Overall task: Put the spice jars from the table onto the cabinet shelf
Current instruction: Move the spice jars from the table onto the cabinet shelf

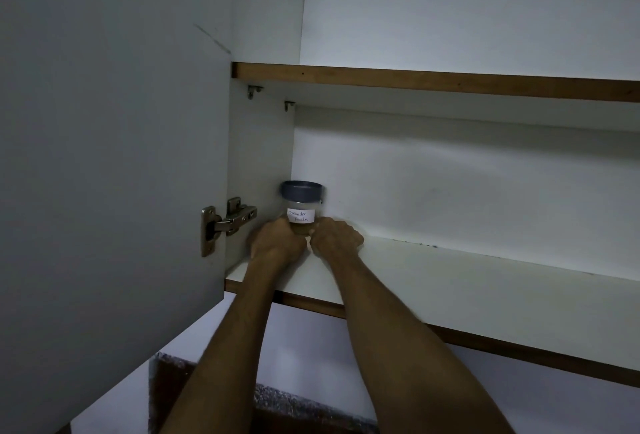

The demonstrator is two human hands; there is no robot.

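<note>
A clear spice jar (300,206) with a blue-grey lid and a handwritten white label stands at the back left corner of the lower cabinet shelf (450,281). My left hand (277,243) grips its lower left side, and my right hand (335,237) grips its lower right side. Both hands rest low on the shelf, covering the jar's bottom part. Whether the jar's base touches the shelf is hidden by my fingers.
The open cabinet door (110,156) stands at the left, its metal hinge (225,222) close to my left hand. An upper shelf (433,80) with a wooden edge runs above. A dark speckled counter (294,409) shows below.
</note>
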